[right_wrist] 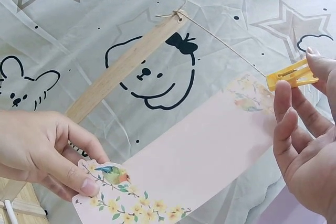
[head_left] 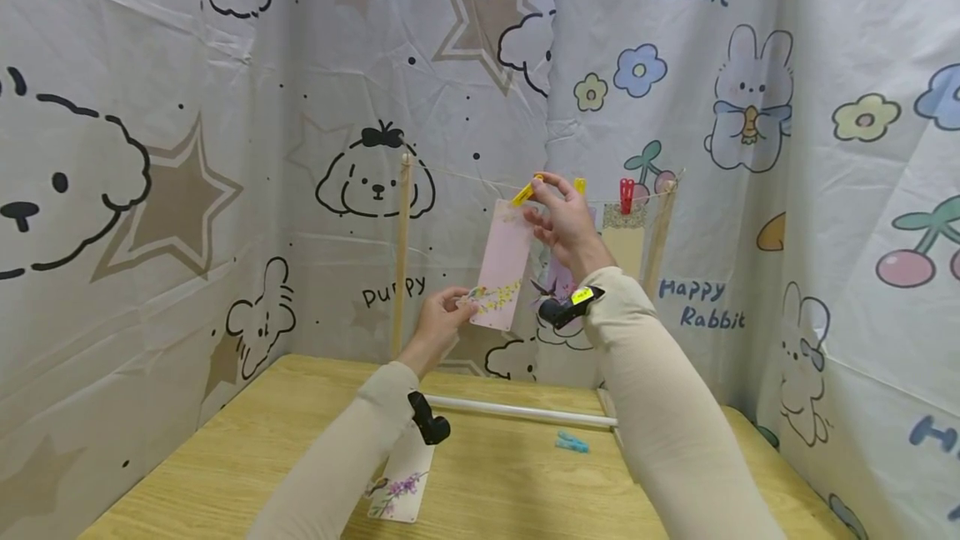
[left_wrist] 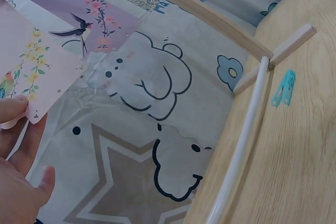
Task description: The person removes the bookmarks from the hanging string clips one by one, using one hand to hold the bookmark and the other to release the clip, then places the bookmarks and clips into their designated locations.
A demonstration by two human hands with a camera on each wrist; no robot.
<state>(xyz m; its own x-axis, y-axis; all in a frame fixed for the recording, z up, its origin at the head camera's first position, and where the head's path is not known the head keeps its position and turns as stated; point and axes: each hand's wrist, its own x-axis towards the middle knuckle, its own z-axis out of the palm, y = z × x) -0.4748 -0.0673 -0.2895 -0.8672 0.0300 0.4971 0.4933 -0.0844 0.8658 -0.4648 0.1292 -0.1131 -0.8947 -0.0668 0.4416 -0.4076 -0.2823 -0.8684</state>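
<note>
Up at the string (right_wrist: pixel 226 45), I see the right hand (head_left: pixel 570 223) pinching a yellow clothespin (right_wrist: pixel 291 75) at the top edge of the pink floral card (head_left: pixel 504 261), the left hand (head_left: pixel 441 322) pinching its lower corner — a downward tug could slip it from a shallow bite.

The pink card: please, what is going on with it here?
A person's left grip pinches the pink card near a lower corner, while the right grip holds a yellow clip at its top, by the string. Whether the clip is fastened is unclear. A purple card and a cream card hang nearby; another card lies on the table, with a blue clip.
</note>
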